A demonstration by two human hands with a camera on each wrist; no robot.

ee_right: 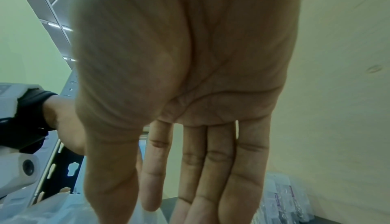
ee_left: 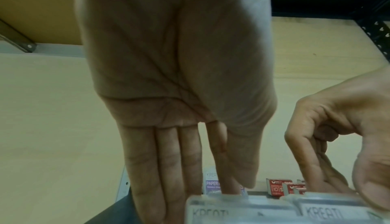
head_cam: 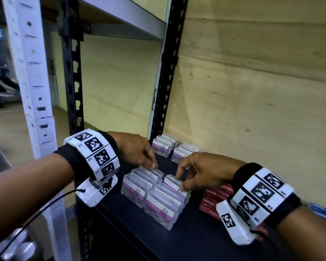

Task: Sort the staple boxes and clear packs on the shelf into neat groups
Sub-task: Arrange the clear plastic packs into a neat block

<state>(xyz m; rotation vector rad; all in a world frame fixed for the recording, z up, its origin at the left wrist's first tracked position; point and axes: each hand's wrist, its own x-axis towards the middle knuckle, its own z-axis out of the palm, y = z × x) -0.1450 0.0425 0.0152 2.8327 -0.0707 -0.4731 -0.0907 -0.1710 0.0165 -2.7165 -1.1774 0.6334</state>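
Clear paper-clip packs with purple labels stand in two rows (head_cam: pixel 154 196) on the black shelf (head_cam: pixel 186 242). My left hand (head_cam: pixel 153 165) reaches down with straight fingers (ee_left: pixel 168 169), and its tips touch the top of the rear pack (ee_left: pixel 232 211) in the left row. My right hand (head_cam: pixel 182 182) pinches the top edge of a pack (head_cam: pixel 174 182) in the right row between thumb and index finger. Red staple boxes (head_cam: pixel 215 198) lie flat to the right, partly hidden by my right wrist. In the right wrist view the palm (ee_right: pixel 190 61) fills most of the frame.
Two more short rows of clear packs (head_cam: pixel 169 147) stand at the back by the black upright (head_cam: pixel 167 72). A plywood wall (head_cam: pixel 262 91) closes the shelf's right side. A white post (head_cam: pixel 32 81) stands at the left. Bagged items (ee_right: pixel 282 199) lie on the far right.
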